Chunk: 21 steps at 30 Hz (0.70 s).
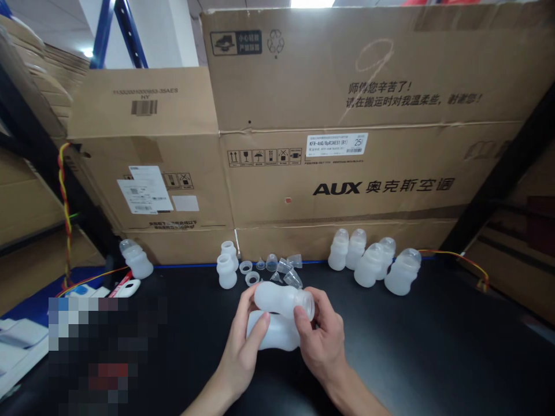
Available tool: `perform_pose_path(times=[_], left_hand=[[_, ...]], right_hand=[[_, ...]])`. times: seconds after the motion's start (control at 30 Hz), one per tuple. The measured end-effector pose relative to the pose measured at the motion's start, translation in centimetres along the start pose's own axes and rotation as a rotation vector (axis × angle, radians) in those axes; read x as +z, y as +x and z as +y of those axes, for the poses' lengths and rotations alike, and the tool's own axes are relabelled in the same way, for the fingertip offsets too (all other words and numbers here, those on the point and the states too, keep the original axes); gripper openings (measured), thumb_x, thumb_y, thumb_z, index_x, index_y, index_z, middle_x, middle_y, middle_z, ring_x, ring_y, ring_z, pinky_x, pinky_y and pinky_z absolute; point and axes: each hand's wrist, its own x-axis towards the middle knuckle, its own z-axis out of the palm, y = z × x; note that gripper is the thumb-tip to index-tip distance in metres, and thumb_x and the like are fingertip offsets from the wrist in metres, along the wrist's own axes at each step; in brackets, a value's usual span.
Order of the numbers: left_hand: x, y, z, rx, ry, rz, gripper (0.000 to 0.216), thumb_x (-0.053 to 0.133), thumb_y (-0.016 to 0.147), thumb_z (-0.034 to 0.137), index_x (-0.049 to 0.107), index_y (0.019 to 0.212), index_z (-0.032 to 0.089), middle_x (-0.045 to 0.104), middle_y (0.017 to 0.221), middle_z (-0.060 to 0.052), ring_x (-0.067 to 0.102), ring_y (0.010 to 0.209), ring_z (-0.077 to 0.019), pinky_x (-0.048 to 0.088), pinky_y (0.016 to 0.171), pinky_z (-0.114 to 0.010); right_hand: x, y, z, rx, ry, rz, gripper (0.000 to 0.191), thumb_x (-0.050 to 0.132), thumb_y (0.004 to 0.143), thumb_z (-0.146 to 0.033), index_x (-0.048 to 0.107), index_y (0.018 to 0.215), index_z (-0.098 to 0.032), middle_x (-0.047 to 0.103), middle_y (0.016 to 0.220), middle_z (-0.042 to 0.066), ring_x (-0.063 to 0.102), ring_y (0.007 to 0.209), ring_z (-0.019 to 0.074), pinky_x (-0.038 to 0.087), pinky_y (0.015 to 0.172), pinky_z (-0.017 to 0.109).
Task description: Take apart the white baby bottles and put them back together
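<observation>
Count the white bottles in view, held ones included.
10. Two in the hands: upper bottle, lower bottle. Lone bottle at left. Two uncapped ones left of centre. Five capped ones in the right cluster; more may be hidden there.

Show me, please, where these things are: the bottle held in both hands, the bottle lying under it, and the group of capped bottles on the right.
held bottle [281, 299], head view, middle of its body
lower bottle [275, 334], head view, its side
capped bottles [370, 266], head view, body of a front bottle
</observation>
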Motion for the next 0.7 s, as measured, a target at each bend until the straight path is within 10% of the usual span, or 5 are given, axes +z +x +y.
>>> perform_pose_path(times=[0.2, 0.4, 0.7], left_hand=[[0.8, -0.6, 0.9, 0.09, -0.204, 0.076, 0.073, 0.071, 0.086, 0.049, 0.044, 0.151, 0.03, 0.042, 0.163, -0.009, 0.056, 0.135, -0.0362, 0.047, 0.112, -0.043], [-0.3, -0.1, 0.0, 0.138, -0.082, 0.215, 0.06, 0.077, 0.076, 0.067, 0.061, 0.113, 0.023, 0.068, 0.089, -0.003, 0.063, 0.072, -0.0185, 0.053, 0.063, -0.025], [0.1, 1.9, 0.8, -0.427, -0.272, 0.283, 0.052, 0.077, 0.073, 0.067, 0.06, 0.075, 0.019, 0.059, 0.063, 0.003, 0.054, 0.059, -0.0128, 0.047, 0.055, -0.021]], right_hand=[[0.3, -0.4, -0.7, -0.178, 0.036, -0.048, 0.029, 0.054, 0.099, -0.048, 0.059, 0.096, -0.019, 0.056, 0.063, -0.005, 0.051, 0.048, 0.0085, 0.042, 0.046, 0.016], [0.7, -0.6, -0.8, -0.211, -0.022, -0.047, 0.035, 0.048, 0.101, -0.051, 0.056, 0.089, -0.019, 0.049, 0.059, -0.005, 0.047, 0.045, 0.0088, 0.038, 0.043, 0.018], [1.1, 0.1, -1.5, -0.741, -0.313, -0.027, 0.028, 0.057, 0.092, -0.043, 0.055, 0.101, -0.017, 0.052, 0.061, -0.002, 0.049, 0.048, 0.0134, 0.036, 0.046, 0.027]])
